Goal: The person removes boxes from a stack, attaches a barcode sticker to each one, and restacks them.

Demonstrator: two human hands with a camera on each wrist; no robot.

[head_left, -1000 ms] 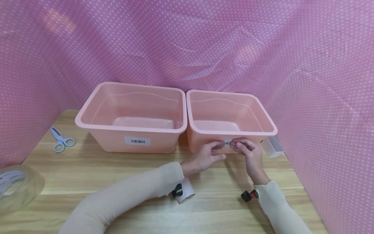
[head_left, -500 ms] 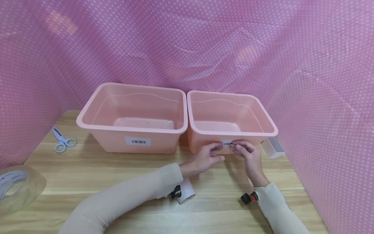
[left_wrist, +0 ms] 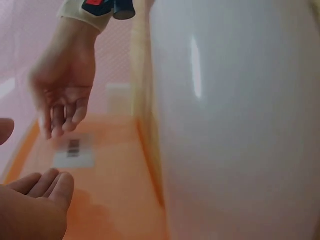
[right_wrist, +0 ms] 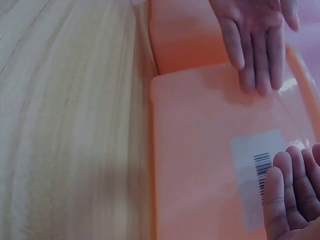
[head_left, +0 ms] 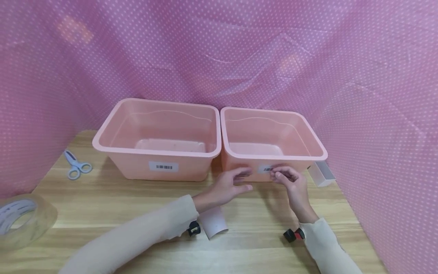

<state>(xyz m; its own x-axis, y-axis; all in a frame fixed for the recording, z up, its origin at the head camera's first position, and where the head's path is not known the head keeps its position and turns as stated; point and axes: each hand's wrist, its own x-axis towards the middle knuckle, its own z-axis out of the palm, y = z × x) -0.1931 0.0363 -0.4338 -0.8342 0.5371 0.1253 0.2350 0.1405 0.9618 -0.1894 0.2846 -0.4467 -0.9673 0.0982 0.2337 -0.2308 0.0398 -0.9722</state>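
Two pink plastic bins stand side by side in the head view, the left bin [head_left: 137, 167] and the right bin [head_left: 236, 156]. On the right bin's front wall is a white barcode label [head_left: 264, 169], fully in sight in the left wrist view as a barcode label [left_wrist: 74, 152]. My left hand [head_left: 226, 186] is held out by that wall, left of the label, with straight, relaxed fingers and nothing in them. My right hand [head_left: 294, 186] has its fingertips over the label's right end. In the right wrist view the right hand's fingers [right_wrist: 277, 192] lie extended over the label's edge.
The left bin carries a similar label [head_left: 163, 166]. Blue scissors [head_left: 76, 165] and a roll of clear tape [head_left: 41, 219] lie at the left. A pale curved sheet [head_left: 213, 222] is near my left wrist. A white box [head_left: 321, 174] stands beside the right bin.
My left hand has drawn away to the left from the label, showing more of it. The right hand stays at the label's right end.
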